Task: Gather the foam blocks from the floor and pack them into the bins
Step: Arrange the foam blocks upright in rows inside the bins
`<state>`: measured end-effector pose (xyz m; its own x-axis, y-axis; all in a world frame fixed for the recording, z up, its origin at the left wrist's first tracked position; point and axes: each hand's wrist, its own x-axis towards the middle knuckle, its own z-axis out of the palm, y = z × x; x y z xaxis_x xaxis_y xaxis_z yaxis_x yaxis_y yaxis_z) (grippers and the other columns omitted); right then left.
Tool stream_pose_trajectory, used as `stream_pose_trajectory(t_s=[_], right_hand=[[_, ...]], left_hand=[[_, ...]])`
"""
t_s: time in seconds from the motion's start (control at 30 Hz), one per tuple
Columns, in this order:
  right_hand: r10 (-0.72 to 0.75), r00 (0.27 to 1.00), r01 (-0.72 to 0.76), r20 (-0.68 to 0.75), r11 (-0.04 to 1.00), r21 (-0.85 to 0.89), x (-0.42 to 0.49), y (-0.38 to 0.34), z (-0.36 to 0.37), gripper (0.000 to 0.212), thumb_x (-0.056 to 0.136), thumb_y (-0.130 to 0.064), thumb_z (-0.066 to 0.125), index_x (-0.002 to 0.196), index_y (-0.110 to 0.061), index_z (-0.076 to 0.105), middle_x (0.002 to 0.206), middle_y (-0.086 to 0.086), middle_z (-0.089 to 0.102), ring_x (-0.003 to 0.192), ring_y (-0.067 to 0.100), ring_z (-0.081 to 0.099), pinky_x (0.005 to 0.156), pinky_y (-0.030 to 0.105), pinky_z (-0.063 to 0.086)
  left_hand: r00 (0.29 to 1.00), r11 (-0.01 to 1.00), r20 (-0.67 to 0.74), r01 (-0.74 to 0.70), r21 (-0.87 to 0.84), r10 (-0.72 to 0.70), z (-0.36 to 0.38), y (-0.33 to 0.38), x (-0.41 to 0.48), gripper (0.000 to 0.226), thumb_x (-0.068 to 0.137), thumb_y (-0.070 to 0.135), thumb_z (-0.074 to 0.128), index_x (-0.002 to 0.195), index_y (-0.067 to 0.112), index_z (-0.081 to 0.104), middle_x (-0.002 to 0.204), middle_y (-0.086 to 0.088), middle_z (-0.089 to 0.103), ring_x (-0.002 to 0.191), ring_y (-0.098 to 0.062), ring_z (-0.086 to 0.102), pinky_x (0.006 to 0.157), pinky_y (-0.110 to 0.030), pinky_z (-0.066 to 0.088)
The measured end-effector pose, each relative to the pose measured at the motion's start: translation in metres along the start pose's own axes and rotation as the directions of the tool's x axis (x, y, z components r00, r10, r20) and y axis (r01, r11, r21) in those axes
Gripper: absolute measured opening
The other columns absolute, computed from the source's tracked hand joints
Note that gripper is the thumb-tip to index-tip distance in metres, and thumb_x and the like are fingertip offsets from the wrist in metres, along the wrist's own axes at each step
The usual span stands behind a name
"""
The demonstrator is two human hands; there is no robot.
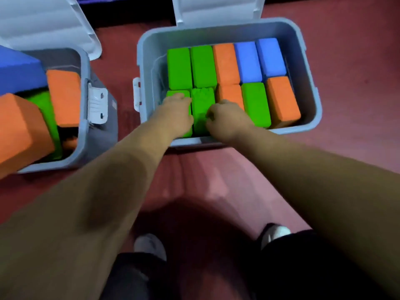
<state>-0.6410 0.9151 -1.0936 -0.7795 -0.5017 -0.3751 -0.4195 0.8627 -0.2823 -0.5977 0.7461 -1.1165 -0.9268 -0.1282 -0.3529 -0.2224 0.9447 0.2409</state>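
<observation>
shoes [149, 243]: mine, at the bottom edge, planted on the red floor [216, 180]; I'm bent fwd over the bins.
arms: both stretched out to the front-left part of the middle bin [311, 87].
left hand [175, 114]: lies on the corner green block [171, 93], fingers bent down at its far edge. Can't tell if it grips or just presses; prob. steadying the neighbour so it doesn't shift.
right hand [226, 119]: fingers curled vs the right edge of the 2nd green block [202, 105], partly over the front orange block [229, 93]. Too blurred to say pinch or push.
2nd green block: in the front row btwn my hands, touching blocks on both sides. Looks like a tight fit, hence two hands.
step: seating this block level w/ the rest, I'd say.
middle bin: two rows of five, blocks packed side by side to save room. This layer looks full.
back row: green, green, orange, then two blue blocks [257, 61].
lid [216, 7]: flipped up behind the bin, out of the way.
left bin [85, 126]: blocks thrown in loose. A big orange block [19, 131] and a blue block [17, 72] stick up over the rim, so prob. needs repacking before its lid [43, 18] shuts.
</observation>
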Motion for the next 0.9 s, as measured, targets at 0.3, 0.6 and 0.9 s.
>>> stream_pose_trajectory(t_s=[0.3,0.6,0.9], right_hand=[[0.037,0.972,-0.012,0.23,0.994,-0.109,-0.107,-0.045,-0.1,0.036,0.095,-0.033,0.054,0.122,-0.013,0.067,0.121,0.017,0.064,0.111,0.039,0.062,0.091,0.044,0.055],[-0.216,0.915,0.285,0.341,0.944,-0.167,-0.153,-0.223,-0.227,0.038,0.105,-0.026,0.044,0.124,-0.003,0.067,0.129,0.02,0.065,0.121,0.037,0.061,0.095,0.037,0.049],[-0.295,0.872,0.403,0.39,0.886,-0.231,-0.166,-0.453,-0.191,0.032,0.099,-0.027,0.053,0.11,-0.004,0.071,0.113,0.018,0.068,0.108,0.037,0.06,0.083,0.036,0.048]], left_hand=[[0.979,0.993,0.196,0.067,-0.099,-0.047,-0.105,0.011,-0.132,0.037,0.098,0.022,0.06,0.134,0.016,0.068,0.13,-0.017,0.064,0.12,-0.038,0.061,0.103,-0.043,0.049],[0.947,0.9,0.098,0.322,-0.295,-0.306,-0.27,-0.045,-0.308,0.026,0.101,0.024,0.058,0.119,0.026,0.075,0.124,-0.001,0.072,0.111,-0.024,0.066,0.09,-0.032,0.051],[0.901,0.86,0.012,0.418,-0.295,-0.434,-0.282,-0.231,-0.448,0.023,0.099,0.025,0.058,0.111,0.021,0.077,0.109,-0.008,0.074,0.103,-0.033,0.069,0.087,-0.035,0.053]])
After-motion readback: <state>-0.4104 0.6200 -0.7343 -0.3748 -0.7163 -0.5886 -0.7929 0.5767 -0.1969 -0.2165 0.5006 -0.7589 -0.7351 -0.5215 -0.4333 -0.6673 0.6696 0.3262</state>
